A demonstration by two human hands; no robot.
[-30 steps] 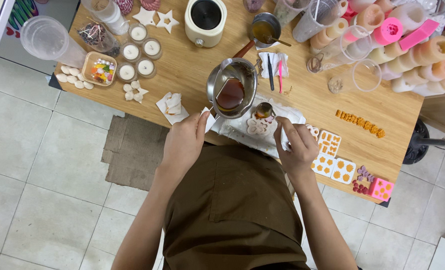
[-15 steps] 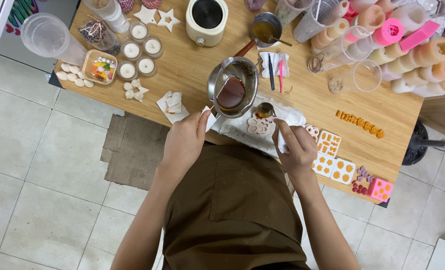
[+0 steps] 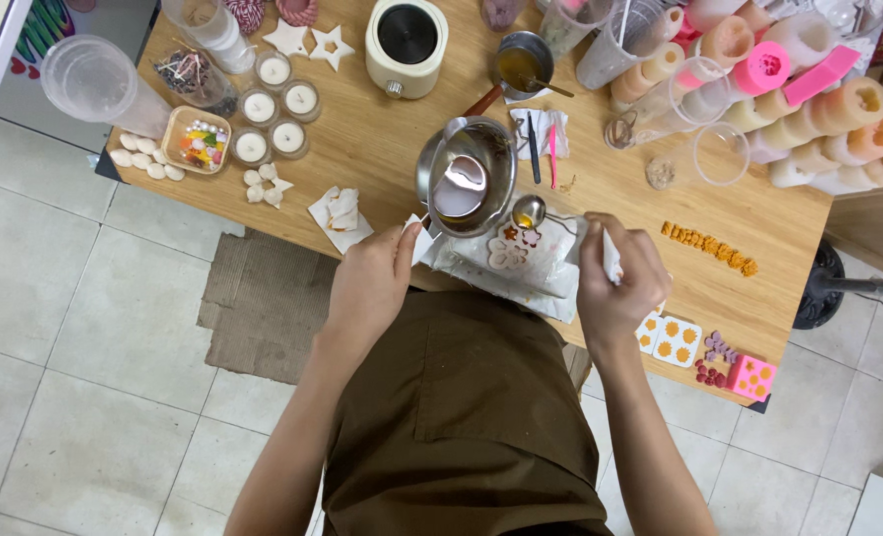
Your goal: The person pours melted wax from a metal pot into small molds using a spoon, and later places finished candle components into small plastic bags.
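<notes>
Right hand shifted right with spoon; left hand steadies pot.

You are looking down on a small candle-making craft workspace: a wooden table on a tiled floor. At twelve o'clock stands a cream melting pot; at ten o'clock, filled tealight cups and white star castings; at two o'clock, stacked pillar candles in pink, orange and white. Silicone moulds lie at four o'clock, and a steel pouring pitcher holds molten wax at centre.
</notes>
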